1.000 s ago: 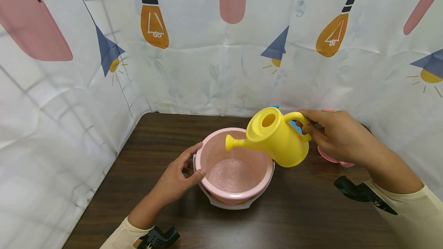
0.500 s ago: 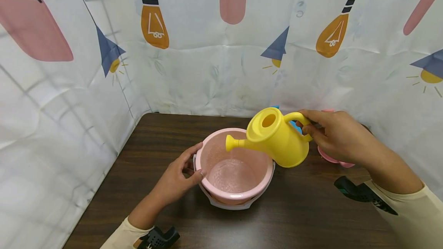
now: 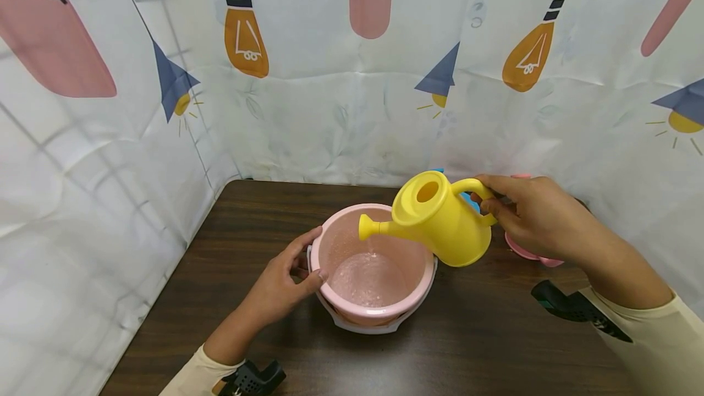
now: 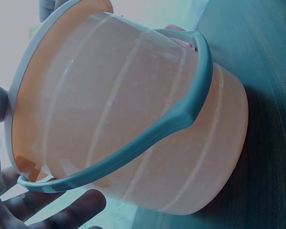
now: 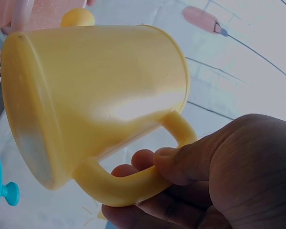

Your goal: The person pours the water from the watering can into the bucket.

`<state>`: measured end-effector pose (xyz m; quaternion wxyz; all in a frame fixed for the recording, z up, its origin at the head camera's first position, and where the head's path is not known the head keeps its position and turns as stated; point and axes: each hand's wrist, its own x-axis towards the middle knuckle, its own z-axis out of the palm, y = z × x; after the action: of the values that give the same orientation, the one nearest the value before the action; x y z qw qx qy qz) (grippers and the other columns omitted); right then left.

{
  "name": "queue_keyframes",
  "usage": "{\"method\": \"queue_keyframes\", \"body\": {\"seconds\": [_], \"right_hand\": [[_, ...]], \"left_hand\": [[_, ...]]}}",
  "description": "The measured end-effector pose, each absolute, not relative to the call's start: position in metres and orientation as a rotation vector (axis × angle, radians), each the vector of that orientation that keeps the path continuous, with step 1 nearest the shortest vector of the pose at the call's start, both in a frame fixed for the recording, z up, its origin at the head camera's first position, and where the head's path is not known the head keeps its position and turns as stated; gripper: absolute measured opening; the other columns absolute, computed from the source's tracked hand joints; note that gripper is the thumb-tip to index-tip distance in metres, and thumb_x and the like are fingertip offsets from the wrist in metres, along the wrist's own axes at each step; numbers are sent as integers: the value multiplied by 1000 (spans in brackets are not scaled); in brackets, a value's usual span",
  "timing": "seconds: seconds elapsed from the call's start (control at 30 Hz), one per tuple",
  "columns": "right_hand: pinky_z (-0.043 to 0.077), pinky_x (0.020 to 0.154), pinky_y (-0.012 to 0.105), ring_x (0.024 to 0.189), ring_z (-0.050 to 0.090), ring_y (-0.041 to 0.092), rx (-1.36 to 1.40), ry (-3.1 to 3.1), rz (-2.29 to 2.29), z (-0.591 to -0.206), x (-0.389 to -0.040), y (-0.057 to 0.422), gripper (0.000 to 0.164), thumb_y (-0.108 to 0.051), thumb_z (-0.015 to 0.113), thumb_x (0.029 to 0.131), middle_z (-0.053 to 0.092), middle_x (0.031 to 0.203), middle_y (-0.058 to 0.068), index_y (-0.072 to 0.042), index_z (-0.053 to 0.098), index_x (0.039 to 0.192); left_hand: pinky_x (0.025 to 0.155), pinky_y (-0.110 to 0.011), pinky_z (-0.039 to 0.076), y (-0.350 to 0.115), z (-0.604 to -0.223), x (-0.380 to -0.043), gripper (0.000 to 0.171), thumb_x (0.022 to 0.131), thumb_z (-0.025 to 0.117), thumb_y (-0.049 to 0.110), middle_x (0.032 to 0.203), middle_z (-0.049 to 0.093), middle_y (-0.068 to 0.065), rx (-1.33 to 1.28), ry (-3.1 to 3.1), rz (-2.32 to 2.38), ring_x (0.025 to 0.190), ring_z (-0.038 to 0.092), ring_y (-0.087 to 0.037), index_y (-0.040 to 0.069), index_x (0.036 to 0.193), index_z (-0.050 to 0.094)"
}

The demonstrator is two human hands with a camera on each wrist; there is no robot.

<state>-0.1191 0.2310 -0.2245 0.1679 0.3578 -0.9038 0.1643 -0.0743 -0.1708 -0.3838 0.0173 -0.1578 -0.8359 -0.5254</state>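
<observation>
My right hand point(image 3: 541, 216) grips the handle of a yellow watering can point(image 3: 453, 234), fingers wrapped round it in the right wrist view. The can tilts left, its spout point(image 3: 375, 227) over a pink bucket point(image 3: 379, 310). A thin trickle of water falls from the spout, and water ripples on the bucket's floor. At the bucket's left side, my left hand point(image 3: 280, 283) holds the rim, thumb over its near left part and other fingers spread along the outside. The bucket stands upright, its grey carrying handle point(image 4: 152, 143) hanging down around the front.
Behind the watering can, a blue object point(image 3: 469, 201) is mostly hidden; its round knob point(image 5: 10, 193) shows in the right wrist view. A pink item point(image 3: 522, 251) lies partly behind my right hand. Dark wooden table point(image 3: 473, 347) meets a printed white curtain point(image 3: 308, 121) at back and left.
Water keeps trickling into the bucket, with the ripples on its floor shifting. Both hands, the watering can and the bucket hold their places.
</observation>
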Motion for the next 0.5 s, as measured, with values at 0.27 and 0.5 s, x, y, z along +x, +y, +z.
{"method": "queue_keyframes", "body": {"seconds": [0.27, 0.5], "right_hand": [[47, 58, 26, 65, 53, 3, 1002, -2585, 468, -224, -118, 230, 34, -1, 76, 89, 64, 83, -12, -18, 70, 118], [46, 58, 26, 65, 52, 3, 1006, -2580, 466, -224, -119, 231, 33, -2, 76, 90, 63, 82, -12, -19, 70, 117]], "left_hand": [[74, -36, 55, -170, -383, -74, 69, 93, 72, 29, 110, 65, -7, -482, -2603, -1639, 90, 66, -20, 25, 156, 43], [75, -36, 55, -170, -383, -74, 69, 94, 72, 29, 112, 64, -9, -477, -2608, -1635, 90, 66, -20, 25, 156, 43]]}}
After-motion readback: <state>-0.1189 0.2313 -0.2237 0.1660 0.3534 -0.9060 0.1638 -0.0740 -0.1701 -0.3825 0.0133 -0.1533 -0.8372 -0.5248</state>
